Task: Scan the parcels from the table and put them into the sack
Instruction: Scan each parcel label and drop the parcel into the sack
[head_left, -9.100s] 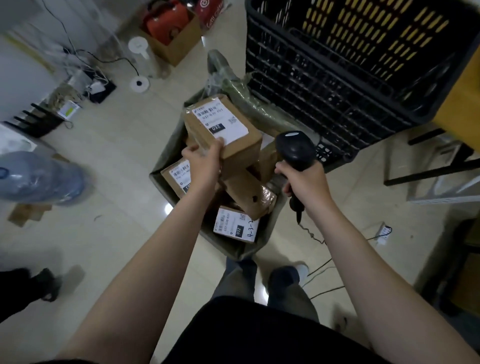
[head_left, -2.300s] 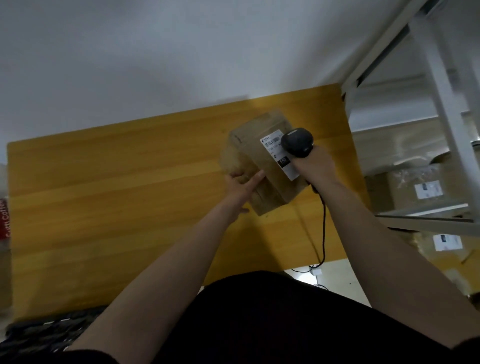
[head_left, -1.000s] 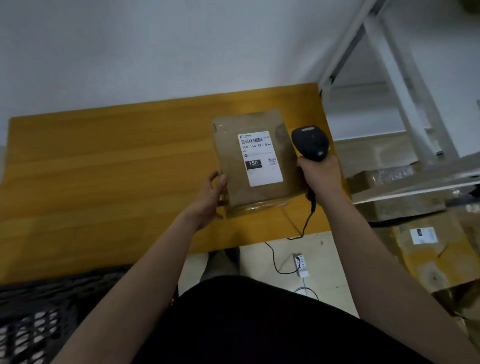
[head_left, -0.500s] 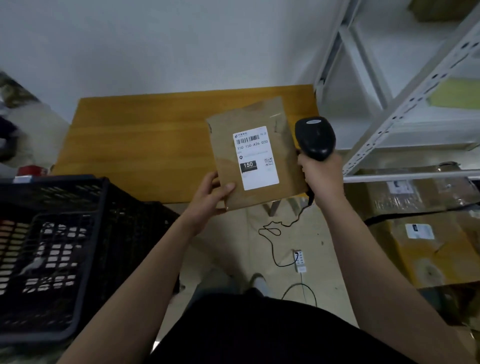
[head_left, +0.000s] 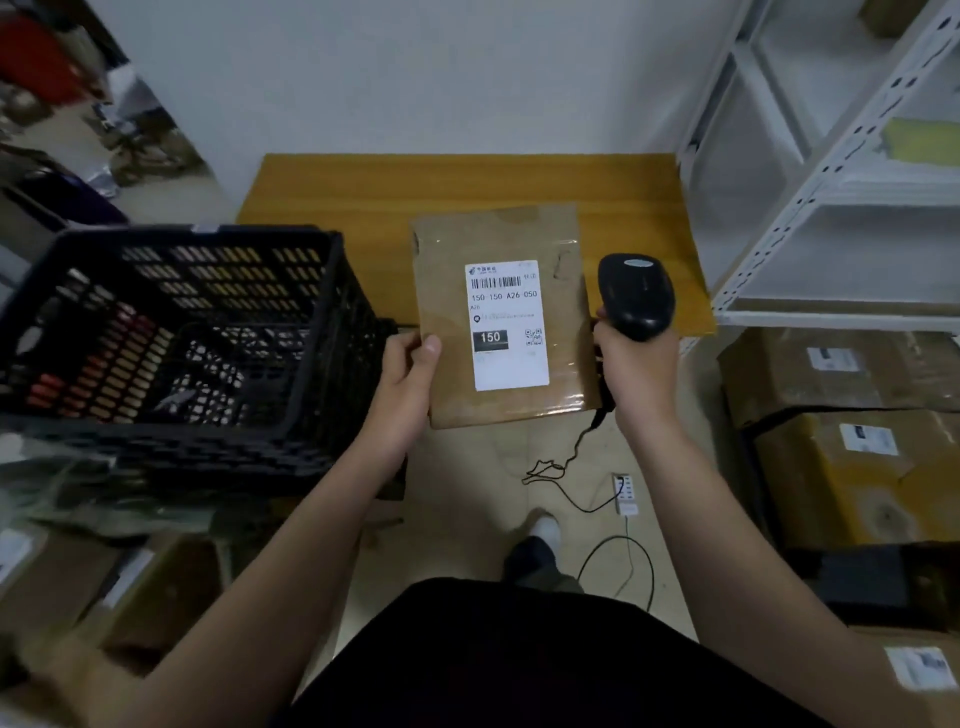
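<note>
Fingers of my left hand (head_left: 408, 374) are curled out of sight behind the left edge of the parcel (head_left: 498, 249), and the thumb (head_left: 428, 345) is pressed flat on its front, so the hand pinches it firmly. It is a flat brown mailer held up off the table, upright and facing me. Its white shipping label (head_left: 506, 332) reads 150 in a black block under a barcode.

At 3 o'clock from the parcel, my right hand (head_left: 636, 374) is wrapped tight round the handle of a black barcode scanner (head_left: 635, 293). The scanner's head rises above the knuckles, just beside the parcel's right edge. I cannot tell whether they touch.

At 12 o'clock, behind the parcel, lies the yellow wooden table (head_left: 363, 192), pushed against a white wall. At 9 o'clock sits a black slotted plastic crate (head_left: 311, 332), its corner close to my left wrist. At 2 o'clock stands a white metal shelf rack (head_left: 831, 171). Below it, at 4 o'clock, taped cardboard boxes (head_left: 857, 478) with small labels are stacked on the floor.

At 6 o'clock the scanner's thin black cable (head_left: 571, 462) drops from the handle and loops across the pale floor past a white power strip (head_left: 625, 493). More brown boxes (head_left: 156, 587) lie at 8 o'clock, too blurred to read.
</note>
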